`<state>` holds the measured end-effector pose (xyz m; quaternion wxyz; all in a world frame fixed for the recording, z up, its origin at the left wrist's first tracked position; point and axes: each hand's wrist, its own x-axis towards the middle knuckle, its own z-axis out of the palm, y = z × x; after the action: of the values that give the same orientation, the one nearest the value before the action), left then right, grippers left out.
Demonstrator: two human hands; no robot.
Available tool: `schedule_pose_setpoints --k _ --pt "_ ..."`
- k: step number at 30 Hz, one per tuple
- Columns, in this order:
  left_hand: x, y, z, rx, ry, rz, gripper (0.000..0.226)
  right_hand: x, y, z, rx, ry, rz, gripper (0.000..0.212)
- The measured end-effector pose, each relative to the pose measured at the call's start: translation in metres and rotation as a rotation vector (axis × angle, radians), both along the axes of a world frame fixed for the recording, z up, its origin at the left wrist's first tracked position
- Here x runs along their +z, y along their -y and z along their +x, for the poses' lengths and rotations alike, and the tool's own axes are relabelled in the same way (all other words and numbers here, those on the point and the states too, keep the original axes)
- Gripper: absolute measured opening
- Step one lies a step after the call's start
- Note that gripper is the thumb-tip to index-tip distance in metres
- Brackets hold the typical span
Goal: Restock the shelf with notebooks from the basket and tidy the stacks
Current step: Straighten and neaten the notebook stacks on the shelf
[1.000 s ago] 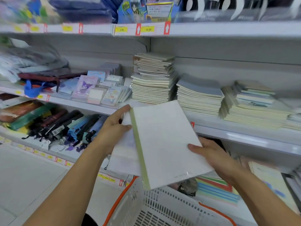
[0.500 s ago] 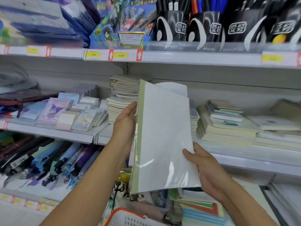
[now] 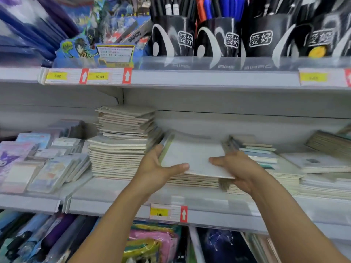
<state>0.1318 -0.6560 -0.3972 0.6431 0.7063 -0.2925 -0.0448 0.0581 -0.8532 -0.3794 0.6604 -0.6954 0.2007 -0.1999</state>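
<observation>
On the middle shelf (image 3: 117,194), both hands hold one white notebook (image 3: 191,156) with a pale green spine, lying nearly flat on top of a low stack of notebooks (image 3: 193,180). At the notebook's near left corner the left hand (image 3: 157,168) grips it, thumb lying across the top cover and fingers curled along the left edge by the spine. Over at the near right corner the right hand (image 3: 237,168) holds it, thumb on the cover and the other fingers wrapped underneath, where they cannot be seen clearly. The far part of the notebook is blurred.

Just to the left of the low stack stands a much taller stack of cream notebooks (image 3: 121,143), its upper layers lying crooked. To the right lie further piles of thin notebooks (image 3: 262,154), some with bluish covers, and beyond them flatter piles reaching the frame's edge. Small plastic-wrapped notepads (image 3: 47,168) with cartoon covers fill the shelf's left part. A yellow price tag (image 3: 159,213) with a red arrow sits on the shelf front below the hands.

Above, black pen cups (image 3: 218,38) full of pens line the top shelf. Below, folded umbrellas (image 3: 38,240) lie at left and dark folders (image 3: 224,245) at right.
</observation>
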Motion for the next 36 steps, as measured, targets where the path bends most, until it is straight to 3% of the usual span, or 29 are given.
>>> schedule_pose_setpoints --k 3,7,10,12,14,17,20,21,23,24,30,33,36 --pt "0.015 0.010 0.025 0.040 0.106 0.095 0.062 0.017 0.010 0.010 0.061 0.130 0.070 0.014" --pt "0.013 0.021 0.055 0.286 0.245 0.046 0.087 0.027 0.029 0.029 -0.100 0.121 -0.257 0.073" --pt "-0.012 0.023 0.057 0.252 0.438 0.095 0.081 0.006 0.022 0.043 -0.240 0.118 -0.464 0.067" --pt "-0.023 0.028 0.055 0.215 0.408 0.066 0.069 -0.014 0.012 0.054 -0.342 0.161 -0.494 0.063" --pt "-0.032 0.035 0.064 0.242 0.341 -0.004 0.069 -0.026 0.008 0.065 -0.419 0.223 -0.413 0.061" --pt "-0.042 0.042 0.075 0.323 0.357 -0.027 0.061 -0.031 0.007 0.072 -0.382 0.287 -0.130 0.059" --pt "-0.049 0.044 0.082 0.380 0.334 -0.060 0.049 -0.036 0.013 0.074 -0.229 0.249 -0.111 0.044" --pt "-0.050 0.044 0.084 0.368 0.316 -0.073 0.046 -0.036 0.014 0.071 -0.149 0.219 -0.073 0.060" --pt "-0.050 0.044 0.088 0.325 0.285 -0.092 0.043 -0.041 0.024 0.069 0.007 0.237 0.100 0.111" --pt "-0.049 0.045 0.091 0.307 0.265 -0.095 0.042 -0.043 0.030 0.067 0.077 0.280 0.144 0.117" --pt "-0.053 0.053 0.099 0.318 0.262 -0.081 0.045 -0.060 0.043 0.065 0.183 0.330 -0.081 0.058" --pt "-0.053 0.052 0.099 0.339 0.317 -0.048 0.046 -0.062 0.044 0.068 0.130 0.364 -0.073 0.049" --pt "-0.054 0.050 0.097 0.225 0.265 -0.047 0.054 -0.064 0.040 0.069 0.059 0.395 -0.151 0.045"
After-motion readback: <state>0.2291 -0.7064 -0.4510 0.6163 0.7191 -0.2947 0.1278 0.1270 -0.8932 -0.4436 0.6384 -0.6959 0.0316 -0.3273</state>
